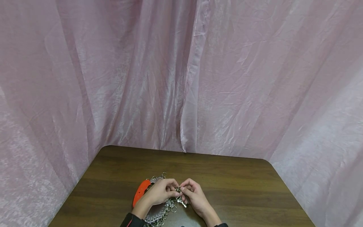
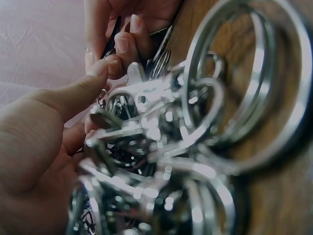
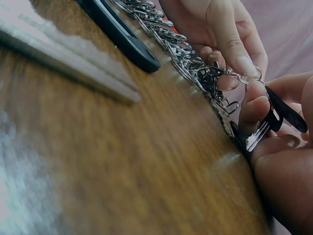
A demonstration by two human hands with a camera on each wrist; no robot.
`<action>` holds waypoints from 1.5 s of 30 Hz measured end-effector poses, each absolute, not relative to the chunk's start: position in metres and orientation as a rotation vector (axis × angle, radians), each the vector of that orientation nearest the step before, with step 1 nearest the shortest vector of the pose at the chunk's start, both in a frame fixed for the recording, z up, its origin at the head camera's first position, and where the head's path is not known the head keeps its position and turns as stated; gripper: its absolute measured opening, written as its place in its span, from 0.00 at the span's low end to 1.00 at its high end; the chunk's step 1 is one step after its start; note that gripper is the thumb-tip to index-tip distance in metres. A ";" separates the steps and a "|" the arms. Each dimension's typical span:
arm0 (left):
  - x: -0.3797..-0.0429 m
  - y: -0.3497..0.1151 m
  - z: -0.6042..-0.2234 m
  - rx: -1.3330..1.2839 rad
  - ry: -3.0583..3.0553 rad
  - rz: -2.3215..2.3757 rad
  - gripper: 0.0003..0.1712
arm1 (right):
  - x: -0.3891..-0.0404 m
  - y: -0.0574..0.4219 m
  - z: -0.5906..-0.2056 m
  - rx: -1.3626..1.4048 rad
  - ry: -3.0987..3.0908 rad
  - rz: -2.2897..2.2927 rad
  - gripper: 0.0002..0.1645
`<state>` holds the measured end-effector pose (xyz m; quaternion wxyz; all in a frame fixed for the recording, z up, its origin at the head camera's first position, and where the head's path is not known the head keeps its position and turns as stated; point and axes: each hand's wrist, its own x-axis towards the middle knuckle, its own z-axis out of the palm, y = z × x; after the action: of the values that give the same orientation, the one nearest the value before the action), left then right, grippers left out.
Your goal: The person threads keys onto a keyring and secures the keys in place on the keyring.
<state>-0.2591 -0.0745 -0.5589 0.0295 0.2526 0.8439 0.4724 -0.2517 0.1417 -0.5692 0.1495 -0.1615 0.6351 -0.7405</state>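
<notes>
My left hand (image 1: 158, 192) reaches over a grey plate (image 1: 155, 213) edged with many metal clasps and rings. Its thumb and fingertips pinch a small metal clasp, beside a split ring (image 3: 258, 73) in the right wrist view. Facing it, fingertips nearly meeting, my right hand (image 1: 196, 198) pinches that ring and a key (image 3: 257, 138) with a black head (image 3: 289, 111). A silver key (image 1: 181, 201) hangs below the fingers in the head view. Clustered clasps (image 2: 142, 132) fill the left wrist view, partly hiding the left fingers.
A bright orange curved piece (image 1: 141, 193) lies along the left of the grey plate. Close to the right wrist camera are a blurred toothed key (image 3: 73, 58) and a black key head (image 3: 127, 41) on the brown wooden table (image 1: 241, 186). Pink curtains (image 1: 241, 78) hang behind the table.
</notes>
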 end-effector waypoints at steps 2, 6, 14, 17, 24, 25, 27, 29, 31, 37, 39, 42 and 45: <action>-0.259 -0.075 -0.559 0.774 2.612 1.444 0.12 | -0.252 0.142 -0.569 -0.466 1.825 -2.126 0.16; -0.259 -0.075 -0.558 0.762 2.628 1.421 0.13 | -0.252 0.142 -0.570 -0.466 1.829 -2.123 0.16; -0.258 -0.076 -0.558 0.770 2.636 1.417 0.13 | -0.253 0.141 -0.572 -0.472 1.835 -2.111 0.16; -0.257 -0.077 -0.556 0.766 2.638 1.417 0.12 | -0.253 0.141 -0.572 -0.471 1.837 -2.113 0.16; -0.257 -0.077 -0.556 0.768 2.632 1.427 0.11 | -0.253 0.141 -0.571 -0.468 1.848 -2.111 0.15; -0.257 -0.077 -0.556 0.768 2.632 1.426 0.11 | -0.253 0.141 -0.571 -0.468 1.849 -2.109 0.15; -0.258 -0.077 -0.557 0.763 2.635 1.421 0.11 | -0.253 0.141 -0.572 -0.468 1.849 -2.107 0.15; -0.258 -0.076 -0.558 0.757 2.637 1.418 0.12 | -0.253 0.141 -0.572 -0.467 1.849 -2.106 0.15; -0.258 -0.076 -0.558 0.749 2.627 1.420 0.12 | -0.253 0.141 -0.572 -0.466 1.849 -2.107 0.16; -0.257 -0.076 -0.557 0.748 2.553 1.464 0.15 | -0.253 0.142 -0.572 -0.462 1.849 -2.112 0.14; -0.257 -0.076 -0.557 0.756 2.550 1.467 0.15 | -0.253 0.142 -0.572 -0.464 1.848 -2.113 0.14; -0.257 -0.076 -0.557 0.761 2.578 1.446 0.13 | -0.253 0.142 -0.572 -0.468 1.845 -2.113 0.11; -0.257 -0.076 -0.557 0.759 2.596 1.431 0.12 | -0.252 0.142 -0.572 -0.467 1.845 -2.110 0.09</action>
<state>-0.2571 -0.0763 -0.5574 0.0410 0.2480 0.8476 0.4673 -0.2524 0.1419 -0.5723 0.1493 -0.1623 0.6421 -0.7342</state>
